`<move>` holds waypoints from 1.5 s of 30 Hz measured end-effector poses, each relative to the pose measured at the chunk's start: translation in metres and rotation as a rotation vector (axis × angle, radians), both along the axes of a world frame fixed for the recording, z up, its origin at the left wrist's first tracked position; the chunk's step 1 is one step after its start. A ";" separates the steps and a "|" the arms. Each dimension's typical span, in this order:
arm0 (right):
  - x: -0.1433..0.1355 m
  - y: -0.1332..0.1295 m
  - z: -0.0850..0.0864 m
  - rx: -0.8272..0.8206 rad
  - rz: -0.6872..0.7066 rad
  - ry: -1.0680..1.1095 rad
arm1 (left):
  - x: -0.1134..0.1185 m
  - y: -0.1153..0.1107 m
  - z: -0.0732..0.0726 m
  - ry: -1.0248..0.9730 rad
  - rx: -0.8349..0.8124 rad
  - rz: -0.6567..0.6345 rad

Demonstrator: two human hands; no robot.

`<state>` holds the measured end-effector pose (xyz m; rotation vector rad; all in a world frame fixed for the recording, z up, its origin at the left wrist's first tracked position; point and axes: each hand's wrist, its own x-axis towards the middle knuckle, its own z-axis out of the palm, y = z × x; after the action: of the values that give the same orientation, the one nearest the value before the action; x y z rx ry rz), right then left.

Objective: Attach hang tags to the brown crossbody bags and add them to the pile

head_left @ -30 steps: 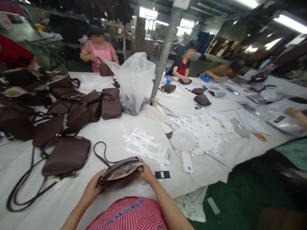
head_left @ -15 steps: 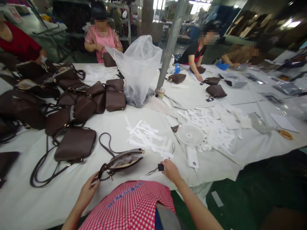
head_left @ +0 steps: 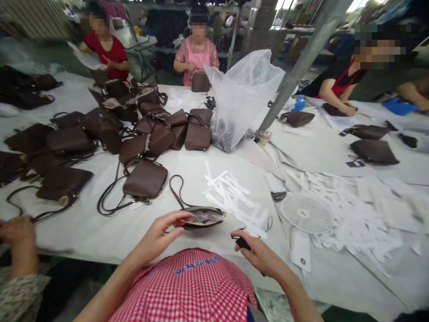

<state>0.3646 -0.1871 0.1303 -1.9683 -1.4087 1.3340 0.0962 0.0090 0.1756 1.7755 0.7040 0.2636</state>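
A small dark brown handbag point(head_left: 201, 218) lies before me with its zipped top open, and pale lining shows inside. Over its left end reaches my left hand point(head_left: 156, 239), thumb and fingers apart. I cannot tell whether the fingertips touch the bag. My right hand point(head_left: 261, 255) pinches a black hang tag point(head_left: 242, 243) with a thin cord, a little right of the bag. The bag's thin strap point(head_left: 177, 190) loops behind it. White paper-like strips point(head_left: 228, 190) lie scattered beyond the bag.
Brown handbags point(head_left: 145, 179) pile up at left. A clear plastic bag point(head_left: 246, 98) stands by a slanted metal post point(head_left: 301, 67). At right are a white fan point(head_left: 305, 213) and more strips point(head_left: 355, 223). A co-worker's hand point(head_left: 20, 232) is at far left; other people work across the table.
The view has swung left. My left hand has come up from the handbag's strap end to over its opening. My right hand has lifted the black tag off the table.
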 end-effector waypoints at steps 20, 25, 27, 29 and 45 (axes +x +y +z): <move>-0.091 0.016 0.019 0.038 -0.078 0.360 | -0.005 -0.041 -0.018 0.052 0.159 -0.336; -0.132 0.065 0.019 0.167 -0.151 0.357 | -0.018 -0.036 -0.010 0.040 0.042 -0.141; -0.134 0.078 0.020 0.208 -0.062 0.249 | -0.028 -0.036 -0.017 0.010 -0.088 -0.062; -0.131 0.090 0.022 0.256 0.130 0.094 | -0.037 -0.036 -0.032 -0.063 -0.283 -0.031; -0.118 0.190 0.030 0.321 0.851 -0.924 | -0.030 0.003 -0.150 -0.313 -1.497 0.693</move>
<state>0.2469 0.0029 0.1601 -1.8618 -2.8810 0.2660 0.0662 0.0120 0.0254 0.0392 0.8890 0.3242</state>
